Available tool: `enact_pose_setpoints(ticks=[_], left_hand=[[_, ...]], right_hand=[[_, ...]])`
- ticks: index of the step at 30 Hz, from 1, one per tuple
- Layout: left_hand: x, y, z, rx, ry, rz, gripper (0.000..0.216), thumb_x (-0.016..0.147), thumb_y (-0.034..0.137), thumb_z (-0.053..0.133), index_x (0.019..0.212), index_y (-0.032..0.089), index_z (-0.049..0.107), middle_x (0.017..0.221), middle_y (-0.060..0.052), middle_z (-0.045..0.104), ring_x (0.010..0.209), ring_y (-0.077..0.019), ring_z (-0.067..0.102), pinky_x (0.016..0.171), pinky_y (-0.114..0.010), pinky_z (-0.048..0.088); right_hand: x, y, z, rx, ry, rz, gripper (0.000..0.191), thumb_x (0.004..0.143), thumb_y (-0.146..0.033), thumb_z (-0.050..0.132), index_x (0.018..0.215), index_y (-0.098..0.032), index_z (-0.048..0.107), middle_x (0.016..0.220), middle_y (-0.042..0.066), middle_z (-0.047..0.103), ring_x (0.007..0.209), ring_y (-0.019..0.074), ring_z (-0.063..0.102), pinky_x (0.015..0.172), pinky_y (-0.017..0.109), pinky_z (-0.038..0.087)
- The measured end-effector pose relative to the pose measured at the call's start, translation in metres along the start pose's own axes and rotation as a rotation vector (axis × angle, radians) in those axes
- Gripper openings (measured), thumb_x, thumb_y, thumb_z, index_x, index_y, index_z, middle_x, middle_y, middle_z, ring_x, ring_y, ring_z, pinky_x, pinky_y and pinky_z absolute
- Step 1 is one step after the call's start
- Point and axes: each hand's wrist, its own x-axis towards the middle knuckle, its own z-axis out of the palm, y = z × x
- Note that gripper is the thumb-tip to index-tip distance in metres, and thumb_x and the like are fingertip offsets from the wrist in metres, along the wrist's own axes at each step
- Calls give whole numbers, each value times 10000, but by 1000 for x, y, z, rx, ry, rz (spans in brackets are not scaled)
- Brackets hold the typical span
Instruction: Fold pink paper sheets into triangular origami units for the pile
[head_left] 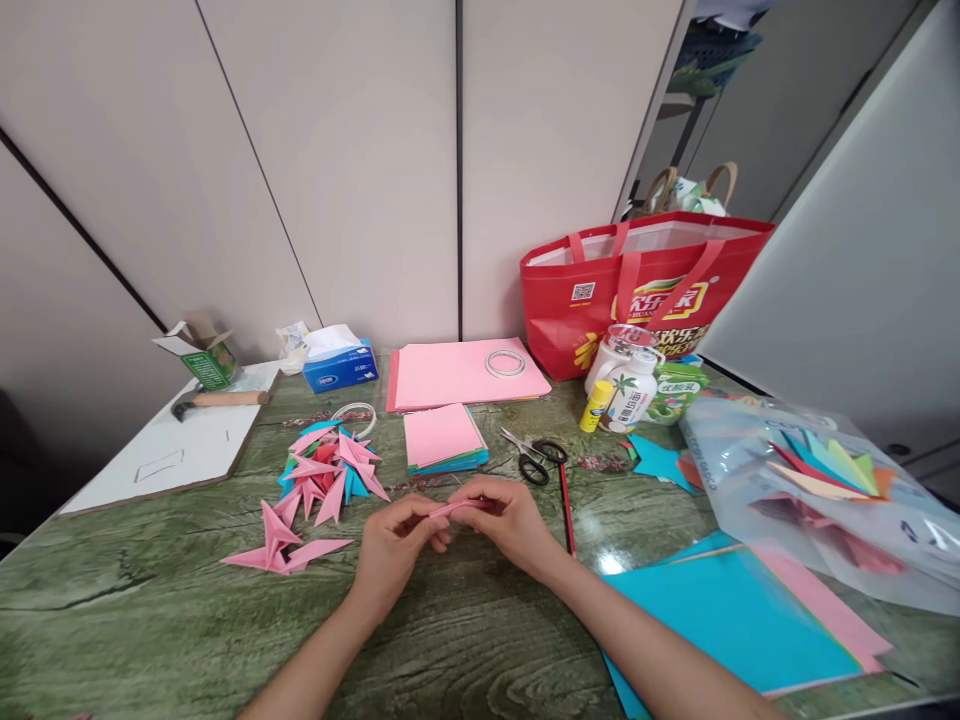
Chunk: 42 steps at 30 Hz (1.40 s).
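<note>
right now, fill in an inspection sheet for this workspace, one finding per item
Surface: green wood-patterned table, patches of glare
Job's things: folded pink paper in the hands; square paper stack beyond; folded pieces to the left
Clutter: scissors, glue stick; hammer on white board
Hands: left hand and right hand both pinch the folded pink paper
Cables: nothing seen
Surroundings: pale panels behind, red bag before them

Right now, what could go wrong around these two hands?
1. The small folded pink paper is pinched between the left hand and right hand; uneven pressure might skew its crease.
2. The black-handled metal scissors lie beyond the right hand, blades exposed; a careless reach might nick a finger.
3. A leftward sweep could scatter the pile of folded multicoloured paper pieces.
</note>
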Motion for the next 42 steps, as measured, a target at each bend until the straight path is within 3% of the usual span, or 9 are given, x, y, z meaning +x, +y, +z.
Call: enact_pose_setpoints(ticks=[7,10,18,26,32,38,42], left_hand=[[-1,4,0,57,-27,62,104,713,237,605,726,155,669,575,-3,617,468,-127,570,478,-238,461],[-2,6,0,72,-35,48,146,734,272,586,681,148,641,556,-6,612,473,-129,571,488,-238,459],[-2,5,3,-30,-123,-31,212,750,336,556,654,147,562,561,-3,607,483,-127,577,488,-243,472],[-1,1,6,-26,-184,-174,213,747,362,546,747,154,500,603,-8,636,481,-148,614,456,-270,494],[-1,2,5,-32,-147,-191,232,691,338,621,667,139,504,559,-21,648,469,-144,614,444,-252,499],[-1,4,6,-67,-249,-236,269,731,359,568,849,118,576,689,-56,676,494,-158,635,453,-269,514],[-1,3,6,-36,-195,-213,262,748,366,542,781,110,586,702,-66,668,474,-154,627,433,-262,507]], right_hand=[[0,-3,0,-23,5,11,147,683,-311,648,736,-180,685,694,31,659,605,141,564,512,221,421],[0,-4,0,-59,-4,-30,153,692,-328,639,714,-182,682,699,30,659,661,155,579,595,244,439],[-2,-7,-3,-289,-53,-191,175,746,-332,591,695,-189,677,623,23,620,589,130,522,552,235,392],[0,1,-2,-119,-96,-18,142,727,-293,598,738,-170,667,681,23,622,624,137,556,582,241,444],[3,4,-4,21,-123,67,162,716,-306,604,801,-184,669,757,19,585,552,94,521,498,215,443],[3,4,-2,186,-52,190,201,594,-254,709,706,-150,579,592,-31,590,497,88,528,488,209,436],[4,5,-4,236,-10,224,236,606,-291,699,762,-147,595,668,-15,621,517,81,533,514,213,442]])
